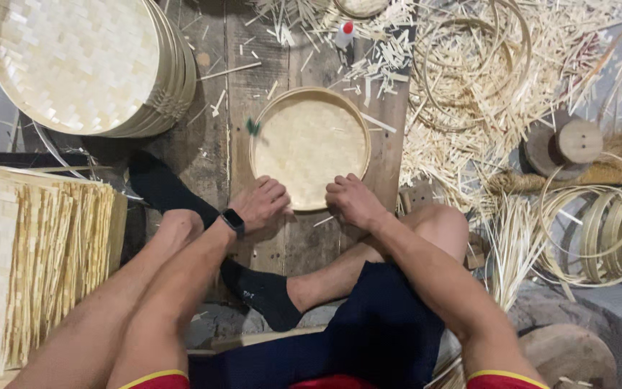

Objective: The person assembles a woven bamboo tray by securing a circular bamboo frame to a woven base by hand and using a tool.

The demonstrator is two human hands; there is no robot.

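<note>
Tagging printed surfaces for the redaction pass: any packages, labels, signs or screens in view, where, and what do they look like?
Small bottle: top centre on the wooden boards among bamboo offcuts; white body, red cap; any label is too small to tell.
Wrist device: on the left wrist; black band, dark rectangular screen.
No signs seen.

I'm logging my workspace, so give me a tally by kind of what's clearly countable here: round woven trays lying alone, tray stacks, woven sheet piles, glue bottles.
Single woven tray, both hands on its near rim: 1
Stack of woven trays: 1
Pile of woven sheets: 1
Glue bottle: 1
Total: 4
</note>
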